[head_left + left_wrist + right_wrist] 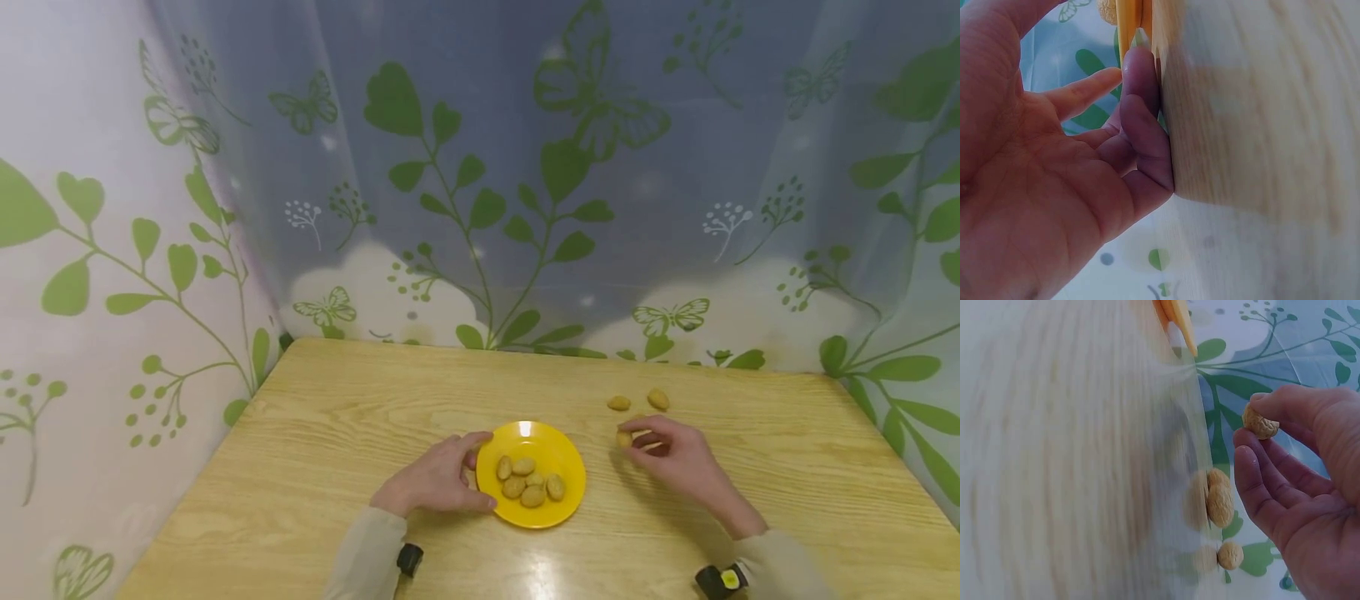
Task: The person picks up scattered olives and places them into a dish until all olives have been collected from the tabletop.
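A yellow plate [536,436] lies on the table with several peanuts in their shells [532,497] in it. My left hand [442,477] holds the plate's left rim, thumb at the near side and index finger at the far side. In the left wrist view, curled fingers [1142,134] are close against the tabletop beside the plate. To the right of the plate, my right hand [678,458] pinches one peanut [1260,423] between thumb and fingertips, above the table. Beyond that hand, two more peanuts lie on the table, a left one [618,402] and a right one [657,399].
The light wooden table [337,400] ends at the back against a curtain [480,250] printed with green leaves and butterflies. A pale patterned sheet [112,333] hangs along the left side. Dark bands sit around both sleeved wrists.
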Action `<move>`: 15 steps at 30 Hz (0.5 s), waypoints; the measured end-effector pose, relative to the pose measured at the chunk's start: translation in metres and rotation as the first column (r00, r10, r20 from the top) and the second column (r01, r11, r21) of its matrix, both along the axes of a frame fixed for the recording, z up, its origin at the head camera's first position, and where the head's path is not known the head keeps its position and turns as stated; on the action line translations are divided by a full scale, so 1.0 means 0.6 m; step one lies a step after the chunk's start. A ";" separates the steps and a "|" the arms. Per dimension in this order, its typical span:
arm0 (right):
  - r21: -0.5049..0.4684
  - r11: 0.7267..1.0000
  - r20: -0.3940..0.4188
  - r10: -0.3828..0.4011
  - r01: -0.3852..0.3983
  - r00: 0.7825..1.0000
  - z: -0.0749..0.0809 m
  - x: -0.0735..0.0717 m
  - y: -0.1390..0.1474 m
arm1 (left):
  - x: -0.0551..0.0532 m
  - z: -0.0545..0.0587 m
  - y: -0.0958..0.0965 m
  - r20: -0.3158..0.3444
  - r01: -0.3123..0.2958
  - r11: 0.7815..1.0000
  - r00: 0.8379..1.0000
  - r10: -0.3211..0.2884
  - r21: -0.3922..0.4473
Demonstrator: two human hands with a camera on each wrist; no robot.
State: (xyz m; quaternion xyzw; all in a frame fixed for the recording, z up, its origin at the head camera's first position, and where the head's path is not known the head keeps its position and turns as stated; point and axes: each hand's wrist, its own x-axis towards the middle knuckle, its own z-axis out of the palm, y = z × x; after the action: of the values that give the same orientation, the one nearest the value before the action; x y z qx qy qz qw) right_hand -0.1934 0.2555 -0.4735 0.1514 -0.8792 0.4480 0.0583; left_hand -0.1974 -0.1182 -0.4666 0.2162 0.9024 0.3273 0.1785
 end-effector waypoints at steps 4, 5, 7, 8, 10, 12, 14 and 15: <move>0.001 1.000 0.008 0.015 -0.015 1.000 -0.003 -0.002 -0.013 | 0.001 0.002 0.000 0.001 0.002 1.000 1.000 -0.002 0.005; 0.004 1.000 0.008 0.020 -0.020 1.000 -0.004 -0.003 -0.016 | 0.002 0.003 0.000 -0.001 0.002 1.000 1.000 -0.002 0.003; 0.004 0.999 0.007 0.032 -0.032 0.999 -0.006 -0.004 -0.023 | 0.002 0.003 0.000 -0.002 0.001 1.000 1.000 -0.001 0.002; 0.007 0.999 0.003 0.036 -0.036 0.999 -0.007 -0.005 -0.027 | 0.002 0.004 0.000 -0.002 0.000 1.000 1.000 0.000 0.002; 0.009 0.999 -0.006 0.042 -0.042 0.999 -0.009 -0.006 -0.035 | 0.002 0.005 0.000 0.002 -0.002 1.000 1.000 0.002 0.000; 0.010 0.999 -0.006 0.050 -0.050 0.999 -0.009 -0.007 -0.043 | 0.002 0.005 0.001 0.010 -0.004 1.000 1.000 0.004 -0.001; 0.012 0.998 -0.013 0.064 -0.064 0.998 -0.008 -0.008 -0.051 | 0.002 0.005 0.002 0.015 -0.006 1.000 1.000 0.006 -0.002; 0.011 0.997 -0.016 0.072 -0.072 0.997 -0.007 -0.008 -0.054 | 0.001 0.004 0.002 0.016 -0.007 1.000 1.000 0.007 -0.003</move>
State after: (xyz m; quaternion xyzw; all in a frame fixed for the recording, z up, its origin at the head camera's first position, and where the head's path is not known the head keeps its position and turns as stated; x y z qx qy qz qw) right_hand -0.1984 0.2233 -0.4780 0.1870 -0.8749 0.4440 0.0487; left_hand -0.1966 -0.1170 -0.4640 0.2099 0.9022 0.3282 0.1849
